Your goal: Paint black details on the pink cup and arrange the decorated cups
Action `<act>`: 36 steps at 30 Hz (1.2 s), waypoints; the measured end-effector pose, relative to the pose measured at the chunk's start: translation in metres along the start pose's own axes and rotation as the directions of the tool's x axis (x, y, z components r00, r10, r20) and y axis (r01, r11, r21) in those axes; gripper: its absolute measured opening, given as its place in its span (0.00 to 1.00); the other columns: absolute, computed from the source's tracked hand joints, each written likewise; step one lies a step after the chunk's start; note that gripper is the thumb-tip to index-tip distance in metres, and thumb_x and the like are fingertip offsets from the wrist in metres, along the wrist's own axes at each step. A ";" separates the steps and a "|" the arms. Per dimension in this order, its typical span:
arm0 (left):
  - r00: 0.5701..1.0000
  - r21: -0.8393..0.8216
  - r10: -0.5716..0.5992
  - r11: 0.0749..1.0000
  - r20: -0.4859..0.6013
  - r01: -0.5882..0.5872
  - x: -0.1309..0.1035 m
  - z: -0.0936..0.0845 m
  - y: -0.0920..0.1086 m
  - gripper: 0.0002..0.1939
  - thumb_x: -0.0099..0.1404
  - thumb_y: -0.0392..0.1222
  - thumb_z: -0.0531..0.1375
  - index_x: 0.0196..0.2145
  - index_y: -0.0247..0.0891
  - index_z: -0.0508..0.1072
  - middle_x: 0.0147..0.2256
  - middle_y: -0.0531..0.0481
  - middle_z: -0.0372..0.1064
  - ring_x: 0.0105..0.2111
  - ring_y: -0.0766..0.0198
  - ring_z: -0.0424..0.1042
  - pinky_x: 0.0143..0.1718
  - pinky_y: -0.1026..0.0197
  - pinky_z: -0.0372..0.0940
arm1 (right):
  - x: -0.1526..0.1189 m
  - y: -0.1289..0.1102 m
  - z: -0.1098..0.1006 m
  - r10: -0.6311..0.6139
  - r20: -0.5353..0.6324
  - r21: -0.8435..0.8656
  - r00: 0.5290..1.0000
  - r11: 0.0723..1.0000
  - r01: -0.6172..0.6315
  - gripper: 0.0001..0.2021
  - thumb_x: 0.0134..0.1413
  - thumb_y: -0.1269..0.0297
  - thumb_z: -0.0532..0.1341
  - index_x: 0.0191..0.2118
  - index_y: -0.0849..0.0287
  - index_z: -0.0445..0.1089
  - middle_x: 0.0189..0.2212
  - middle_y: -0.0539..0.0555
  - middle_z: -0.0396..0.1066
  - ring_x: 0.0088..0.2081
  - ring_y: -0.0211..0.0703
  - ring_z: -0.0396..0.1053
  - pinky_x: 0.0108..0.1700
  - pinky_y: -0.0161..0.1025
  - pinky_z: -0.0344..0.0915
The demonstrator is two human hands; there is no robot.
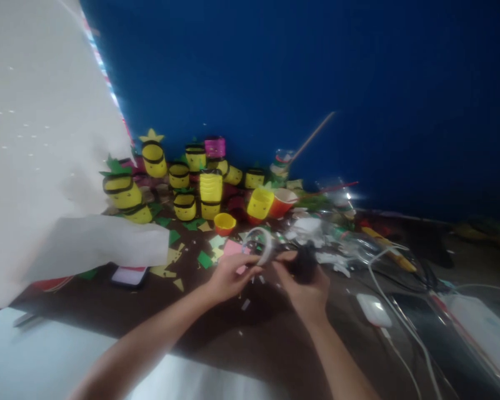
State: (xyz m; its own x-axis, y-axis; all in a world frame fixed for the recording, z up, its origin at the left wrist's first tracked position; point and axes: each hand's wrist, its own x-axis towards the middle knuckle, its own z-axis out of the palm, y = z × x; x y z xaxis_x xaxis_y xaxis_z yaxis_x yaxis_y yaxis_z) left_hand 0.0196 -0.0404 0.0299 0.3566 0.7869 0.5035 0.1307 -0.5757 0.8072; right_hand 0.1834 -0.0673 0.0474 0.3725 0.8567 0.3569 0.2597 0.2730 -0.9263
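A whitish ring like a tape roll (266, 247) is pinched at its lower edge by my left hand (233, 276), which is closed on it. Just right of it, my right hand (306, 289) is wrapped round a dark object (305, 261), blurred and too unclear to name. The thumb and forefinger of this hand point toward the ring. Beneath and behind the ring lies a pink paper piece (232, 248). A small yellow and orange cup (225, 223) stands just beyond it.
Several yellow cups with black rims (184, 205) stand at the back left. Green and yellow scraps (205, 259) litter the brown table (216, 328). White paper (104, 244) and a phone (130, 275) lie left. A white charger (374, 310), cables and clear plastic (362, 247) are at right.
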 end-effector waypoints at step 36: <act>0.962 0.274 -0.001 0.959 0.273 -0.076 0.001 -0.008 -0.011 0.13 0.66 0.47 0.48 0.36 0.36 0.66 0.28 0.48 0.65 0.27 0.65 0.62 0.30 0.63 0.58 | 0.002 0.009 0.000 0.127 0.124 0.086 0.984 0.987 -0.138 0.12 0.44 0.60 0.66 0.35 0.54 0.65 0.23 0.46 0.66 0.21 0.35 0.63 0.24 0.33 0.63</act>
State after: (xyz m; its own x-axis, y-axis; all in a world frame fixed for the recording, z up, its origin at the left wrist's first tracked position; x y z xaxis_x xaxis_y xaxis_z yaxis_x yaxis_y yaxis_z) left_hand 0.0115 -0.0314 0.0240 0.5955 0.6972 0.3991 0.3513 -0.6728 0.6511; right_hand 0.1866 -0.0632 0.0396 0.2893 0.9320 0.2184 0.1282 0.1884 -0.9737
